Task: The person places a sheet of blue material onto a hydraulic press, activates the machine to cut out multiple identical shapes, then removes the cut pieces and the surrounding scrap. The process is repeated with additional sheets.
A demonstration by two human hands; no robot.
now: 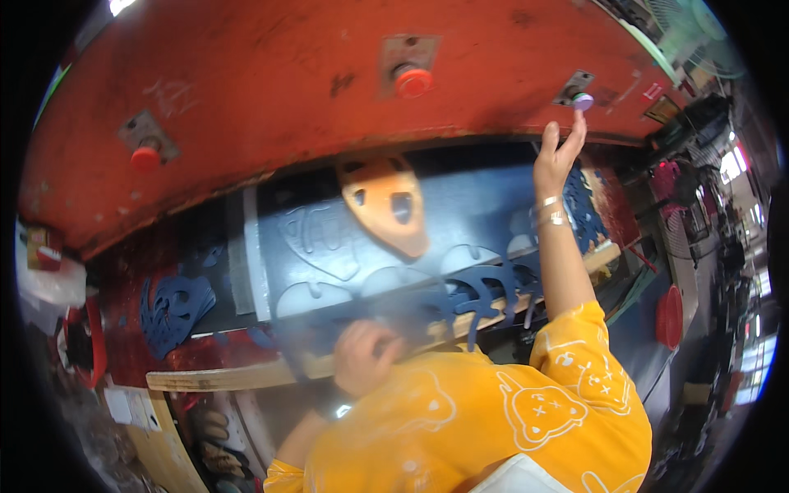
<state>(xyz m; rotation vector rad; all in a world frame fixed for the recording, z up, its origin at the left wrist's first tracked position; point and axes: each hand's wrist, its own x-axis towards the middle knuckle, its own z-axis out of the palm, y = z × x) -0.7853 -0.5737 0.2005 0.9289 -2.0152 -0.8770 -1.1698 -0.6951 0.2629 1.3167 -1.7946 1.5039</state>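
Cool white light pools on the blue sheet (485, 189), washing its middle pale with glare, while the strip beneath the red machine front (288, 82) drops into dark shadow and the yellow shirt (493, 378) looks bright and fairly even. Off to the right, white patches (754, 353) burn out against a dim, soft background, and a small light (121, 5) flares at the upper left. The left hand (366, 353) is smeared with blur, the wooden bar (222, 376) bows in the fisheye curve, and black swallows the corners.

Bright windows (734, 164) past the right edge of my bench (214, 380), green fan (699, 31) beyond its far right corner, wooden panel (162, 444) below its front left corner
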